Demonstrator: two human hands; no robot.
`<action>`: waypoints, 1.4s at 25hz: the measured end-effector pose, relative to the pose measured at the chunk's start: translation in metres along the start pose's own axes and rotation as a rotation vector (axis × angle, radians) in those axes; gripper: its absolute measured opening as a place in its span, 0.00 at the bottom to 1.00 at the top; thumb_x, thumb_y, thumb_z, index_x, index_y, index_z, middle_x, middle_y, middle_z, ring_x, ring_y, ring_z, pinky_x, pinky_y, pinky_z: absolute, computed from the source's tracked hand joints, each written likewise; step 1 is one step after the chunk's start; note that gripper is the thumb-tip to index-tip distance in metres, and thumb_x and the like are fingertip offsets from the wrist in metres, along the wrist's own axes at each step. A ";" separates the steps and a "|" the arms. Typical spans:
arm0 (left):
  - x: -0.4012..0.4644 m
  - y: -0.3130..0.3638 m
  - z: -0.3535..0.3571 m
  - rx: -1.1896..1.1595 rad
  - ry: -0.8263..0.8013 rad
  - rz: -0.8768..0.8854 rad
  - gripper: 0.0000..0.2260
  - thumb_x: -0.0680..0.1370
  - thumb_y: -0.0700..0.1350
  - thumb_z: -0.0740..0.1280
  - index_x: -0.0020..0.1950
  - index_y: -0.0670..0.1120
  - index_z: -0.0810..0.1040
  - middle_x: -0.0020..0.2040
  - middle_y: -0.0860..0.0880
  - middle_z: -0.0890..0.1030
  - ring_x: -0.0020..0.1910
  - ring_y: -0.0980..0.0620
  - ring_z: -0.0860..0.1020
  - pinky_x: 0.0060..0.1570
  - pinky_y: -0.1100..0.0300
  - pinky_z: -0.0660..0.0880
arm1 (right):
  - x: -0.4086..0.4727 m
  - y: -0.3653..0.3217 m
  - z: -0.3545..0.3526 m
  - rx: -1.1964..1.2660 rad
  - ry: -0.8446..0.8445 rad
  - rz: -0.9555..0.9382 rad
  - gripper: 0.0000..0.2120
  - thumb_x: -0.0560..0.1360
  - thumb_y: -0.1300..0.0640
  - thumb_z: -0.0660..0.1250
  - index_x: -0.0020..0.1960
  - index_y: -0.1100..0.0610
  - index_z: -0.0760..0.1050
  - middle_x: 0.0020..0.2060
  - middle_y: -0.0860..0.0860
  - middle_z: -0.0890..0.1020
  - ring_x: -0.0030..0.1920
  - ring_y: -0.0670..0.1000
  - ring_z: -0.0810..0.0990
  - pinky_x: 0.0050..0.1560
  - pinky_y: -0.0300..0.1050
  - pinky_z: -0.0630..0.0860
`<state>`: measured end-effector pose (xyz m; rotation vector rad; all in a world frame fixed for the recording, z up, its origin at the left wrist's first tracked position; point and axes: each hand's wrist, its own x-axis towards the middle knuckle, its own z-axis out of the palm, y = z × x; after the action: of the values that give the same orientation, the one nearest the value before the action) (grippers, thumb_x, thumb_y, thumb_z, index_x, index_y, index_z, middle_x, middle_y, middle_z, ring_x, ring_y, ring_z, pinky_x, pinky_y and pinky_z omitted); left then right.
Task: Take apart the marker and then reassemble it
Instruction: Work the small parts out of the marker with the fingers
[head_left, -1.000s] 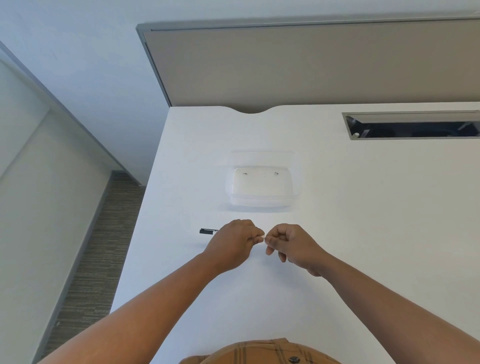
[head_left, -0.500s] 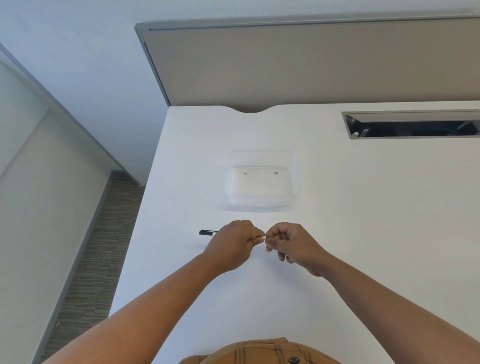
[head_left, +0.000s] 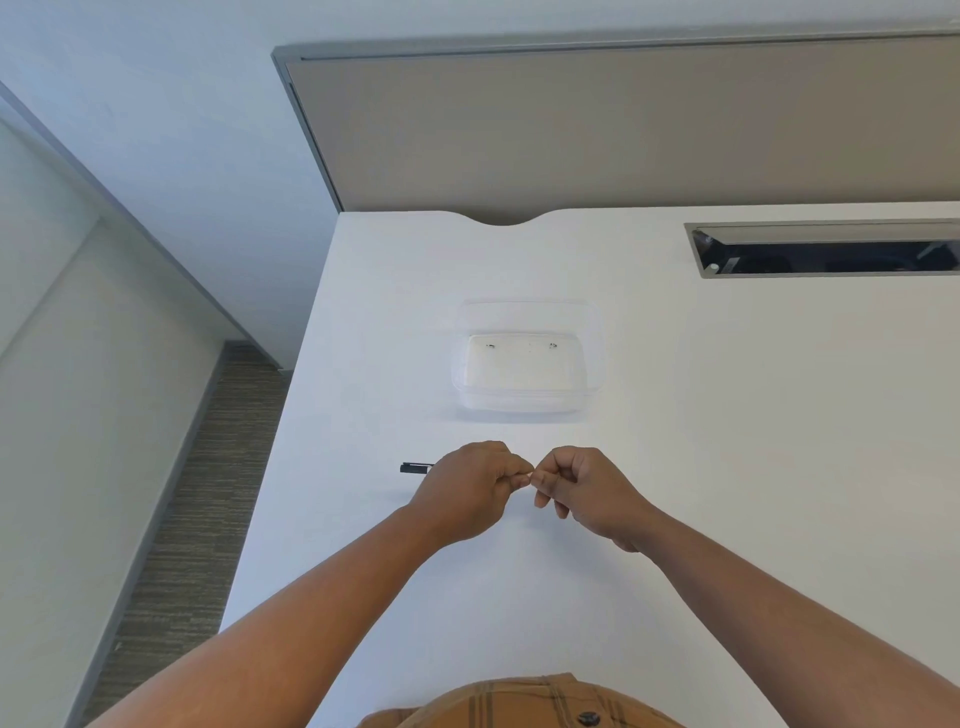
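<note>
- The left hand (head_left: 470, 486) and the right hand (head_left: 584, 491) meet knuckle to knuckle just above the table (head_left: 727, 467), near its left edge and in front of a clear plastic container (head_left: 527, 364).
- The marker (head_left: 415, 468) is mostly hidden: a black end sticks out to the left of the left hand, and a small pale piece (head_left: 529, 474) shows between the two hands where their fingertips meet.
- The left hand's fingers are curled around the marker's body; the right hand's thumb and forefinger are pinched on the pale piece at the other end.
- Whether that piece is being drawn out or pushed back in cannot be told from this view, so the stage of the task is uncertain.
- Either way, the step would go best with the left hand keeping the barrel steady and level while the right hand works straight along the barrel's axis, not at an angle.
- A small twist with light pressure should free or seat a snug part better than a hard tug.
- Working low over the table is sensible, since a small part that slips could roll toward the left edge; the container is close enough to take loose pieces.
</note>
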<state>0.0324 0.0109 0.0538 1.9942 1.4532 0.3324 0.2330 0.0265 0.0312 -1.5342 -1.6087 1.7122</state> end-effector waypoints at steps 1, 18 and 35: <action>0.000 0.000 0.000 -0.002 0.003 -0.003 0.09 0.82 0.48 0.64 0.54 0.55 0.84 0.41 0.56 0.78 0.43 0.55 0.75 0.43 0.53 0.77 | 0.000 0.000 0.000 -0.003 0.000 -0.008 0.08 0.81 0.54 0.68 0.45 0.57 0.80 0.36 0.49 0.87 0.30 0.45 0.76 0.35 0.39 0.71; 0.001 -0.001 -0.001 0.092 0.014 0.002 0.11 0.82 0.53 0.61 0.54 0.58 0.84 0.40 0.53 0.79 0.43 0.52 0.77 0.40 0.53 0.76 | 0.000 -0.003 -0.004 -0.088 0.002 -0.058 0.11 0.82 0.54 0.65 0.43 0.53 0.81 0.30 0.43 0.79 0.27 0.41 0.69 0.28 0.33 0.66; 0.003 -0.009 0.003 0.241 0.032 0.018 0.15 0.83 0.55 0.56 0.41 0.50 0.71 0.34 0.51 0.72 0.36 0.50 0.73 0.35 0.55 0.72 | -0.003 0.000 -0.001 -0.090 0.046 -0.183 0.04 0.80 0.55 0.67 0.46 0.50 0.78 0.37 0.42 0.78 0.35 0.48 0.72 0.39 0.41 0.73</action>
<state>0.0282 0.0147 0.0457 2.2018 1.5581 0.2053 0.2343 0.0248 0.0327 -1.4067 -1.7645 1.5168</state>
